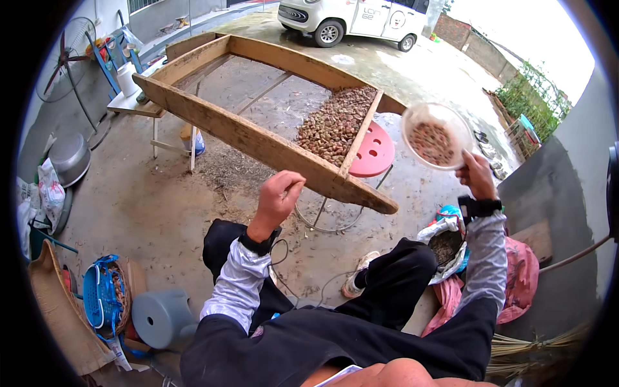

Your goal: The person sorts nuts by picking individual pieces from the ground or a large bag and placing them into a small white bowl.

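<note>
My right hand (478, 178) grips the rim of a round, translucent plastic bowl (462, 126), somewhat blurred. Small reddish-brown nuts or seeds (430, 142) lie inside it. The bowl hangs tilted just beyond the right end of a long wooden-framed sieve (261, 140). Many brown nuts or seeds (333, 126) are heaped at that end of the mesh, against a wooden crossbar (361, 133). My left hand (279, 200) is curled into a fist beside the frame's near rail; whether it touches the wood, or hides something small, I cannot tell.
A pink stool (375, 152) supports the sieve's right end, and a small wooden table (138, 109) stands under its left. An open sack (444, 251) and a pink bag (520, 278) sit by my right leg. A grey stool (162, 317) and blue basket (99, 295) are at left.
</note>
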